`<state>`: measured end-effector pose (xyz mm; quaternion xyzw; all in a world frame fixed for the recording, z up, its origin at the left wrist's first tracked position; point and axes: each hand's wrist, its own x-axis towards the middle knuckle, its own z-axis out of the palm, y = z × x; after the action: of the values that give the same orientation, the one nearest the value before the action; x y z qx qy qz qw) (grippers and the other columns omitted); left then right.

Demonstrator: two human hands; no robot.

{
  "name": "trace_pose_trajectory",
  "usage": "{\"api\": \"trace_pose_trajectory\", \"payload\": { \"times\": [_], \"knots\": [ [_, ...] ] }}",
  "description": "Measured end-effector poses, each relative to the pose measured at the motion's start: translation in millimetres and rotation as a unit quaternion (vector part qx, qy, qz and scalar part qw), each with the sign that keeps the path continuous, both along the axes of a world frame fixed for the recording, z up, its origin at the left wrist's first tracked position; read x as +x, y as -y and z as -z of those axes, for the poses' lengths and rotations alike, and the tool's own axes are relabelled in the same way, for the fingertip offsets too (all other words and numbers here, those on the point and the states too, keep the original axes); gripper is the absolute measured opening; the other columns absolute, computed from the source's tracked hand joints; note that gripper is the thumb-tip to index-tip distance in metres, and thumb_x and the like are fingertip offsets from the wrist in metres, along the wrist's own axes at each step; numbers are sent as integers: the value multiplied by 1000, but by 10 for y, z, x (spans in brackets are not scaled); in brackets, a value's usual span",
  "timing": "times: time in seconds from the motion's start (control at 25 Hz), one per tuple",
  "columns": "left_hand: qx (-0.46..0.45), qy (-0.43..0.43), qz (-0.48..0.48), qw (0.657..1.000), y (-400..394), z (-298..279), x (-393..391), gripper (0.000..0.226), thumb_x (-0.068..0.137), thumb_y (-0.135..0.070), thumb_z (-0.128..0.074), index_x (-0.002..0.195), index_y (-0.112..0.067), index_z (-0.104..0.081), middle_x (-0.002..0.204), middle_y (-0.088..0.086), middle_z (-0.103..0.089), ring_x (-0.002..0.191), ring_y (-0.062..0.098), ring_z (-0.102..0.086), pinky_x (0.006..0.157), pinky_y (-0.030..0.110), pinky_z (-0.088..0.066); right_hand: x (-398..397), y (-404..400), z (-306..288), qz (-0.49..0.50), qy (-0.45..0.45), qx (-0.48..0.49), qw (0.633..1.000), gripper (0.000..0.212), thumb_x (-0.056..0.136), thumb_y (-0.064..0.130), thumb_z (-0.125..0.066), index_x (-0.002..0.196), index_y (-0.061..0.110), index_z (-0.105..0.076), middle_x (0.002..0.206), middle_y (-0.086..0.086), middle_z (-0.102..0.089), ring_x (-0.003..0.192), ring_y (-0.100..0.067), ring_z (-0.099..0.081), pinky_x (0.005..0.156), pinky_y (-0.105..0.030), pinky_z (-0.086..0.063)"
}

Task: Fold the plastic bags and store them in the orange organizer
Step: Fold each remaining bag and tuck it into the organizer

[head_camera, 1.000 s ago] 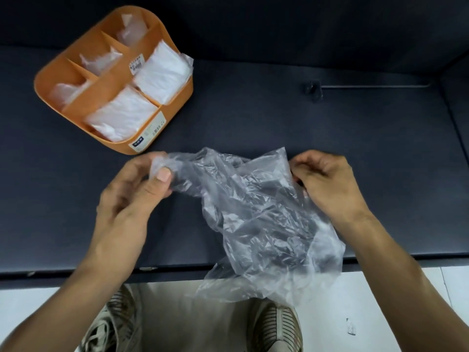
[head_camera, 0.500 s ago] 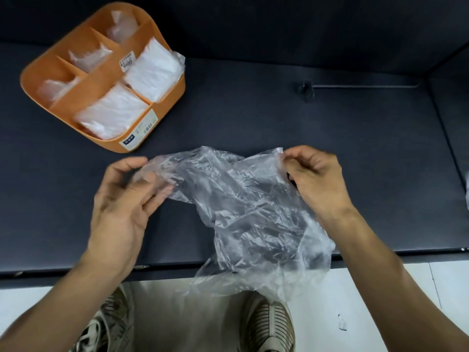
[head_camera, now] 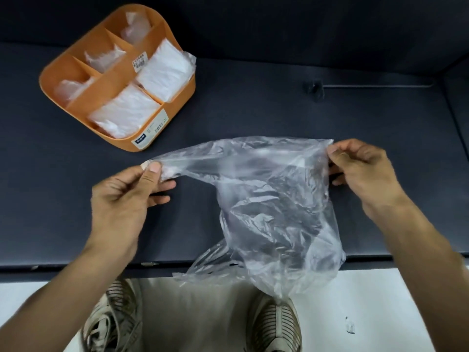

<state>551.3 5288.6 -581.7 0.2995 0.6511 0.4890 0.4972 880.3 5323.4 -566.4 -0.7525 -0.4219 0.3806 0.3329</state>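
Observation:
A clear, crumpled plastic bag [head_camera: 274, 212] is stretched between my two hands above the dark table [head_camera: 253, 110]. My left hand [head_camera: 127, 196] pinches its left corner between thumb and forefinger. At the other end my right hand [head_camera: 360, 171] pinches the right corner. The bag's top edge runs taut between them, and its lower part hangs past the table's front edge. The orange organizer [head_camera: 177, 97] stands at the back left, with folded white bags [head_camera: 165, 69] in its compartments.
A small dark fitting [head_camera: 314, 88] with a thin rod sits at the back right of the table. Below the front edge I see a pale floor [head_camera: 380, 313] and two shoes [head_camera: 274, 326].
My hands have moved apart, pulling the bag's top edge out straight. The left hand has gone from loose fingering to a firm pinch on the corner.

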Motion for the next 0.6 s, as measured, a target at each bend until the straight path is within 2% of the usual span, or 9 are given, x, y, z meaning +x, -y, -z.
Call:
{"api": "trace_pose_trajectory", "payload": {
  "times": [0.16, 0.28, 0.4, 0.52, 0.6],
  "knots": [
    [-24, -29, 99, 994, -119, -21, -164, 16, 84, -26, -68, 89, -11, -74, 80, 6, -77, 64, 13, -72, 56, 18, -55, 299, -103, -85, -30, -17, -57, 998, 19, 101, 18, -60, 82, 18, -65, 74, -1, -68, 59, -9, -66, 51, -20, -52],
    [-36, -62, 167, 983, -219, -53, -218, 23, 84, -29, -67, 83, -7, -74, 80, 6, -77, 60, 12, -68, 52, 18, -53, 371, -131, -136, -47, -38, -80, 995, 17, 101, 16, -59, 85, 15, -64, 62, 4, -67, 56, -9, -67, 50, -18, -52],
    [-48, -84, 175, 980, -347, -53, -152, 23, 93, -27, -65, 82, -8, -73, 81, 7, -77, 57, 11, -67, 49, 17, -51, 321, -203, -63, -14, -3, -60, 998, 20, 102, 16, -58, 82, 16, -63, 52, 6, -65, 45, -7, -60, 44, -19, -50],
    [-39, -93, 159, 982, -421, -87, -8, 30, 85, -47, -67, 90, -18, -73, 83, 2, -77, 58, 13, -70, 47, 18, -51, 264, -285, -32, 49, -8, -32, 998, 19, 103, 21, -56, 85, 19, -63, 58, 6, -67, 44, -8, -58, 41, -23, -49],
    [-30, -146, 147, 978, -376, -77, -22, 40, 72, -63, -68, 97, -31, -70, 84, -7, -75, 59, 11, -70, 46, 19, -50, 303, -224, -86, 90, -23, 0, 996, 14, 103, 27, -57, 91, 23, -63, 78, 4, -72, 56, -11, -64, 45, -24, -51]
  ]
}}
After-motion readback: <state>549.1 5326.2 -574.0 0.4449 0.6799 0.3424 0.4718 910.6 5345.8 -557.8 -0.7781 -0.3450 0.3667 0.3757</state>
